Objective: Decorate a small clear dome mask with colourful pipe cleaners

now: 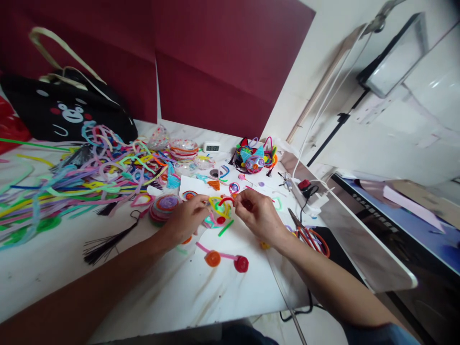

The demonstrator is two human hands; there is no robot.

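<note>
My right hand (pixel 259 213) is closed, its thumb and fingers pinching one end of a short curved red pipe cleaner (pixel 225 200). Across from it, my left hand (pixel 187 216) has its fingertips pressed together; what they hold, if anything, is too small to tell. Between the hands lie yellow pipe cleaner loops (pixel 217 206), a small red coil (pixel 221 220) and a straight green piece (pixel 225 228). Nearer to me, a pink strip (pixel 227 256) links an orange coil (pixel 212 258) and a red coil (pixel 241 263). A coiled purple and pink disc (pixel 166 203) sits beside my left hand.
A heap of loose pipe cleaners (pixel 108 177) covers the left, before a black bag (pixel 68 110). A black tassel (pixel 109 242) lies near my left forearm. Orange-handled scissors (pixel 308 235) rest beside my right forearm. Finished colourful ornaments (pixel 253 157) and a small digital clock (pixel 212 147) stand behind.
</note>
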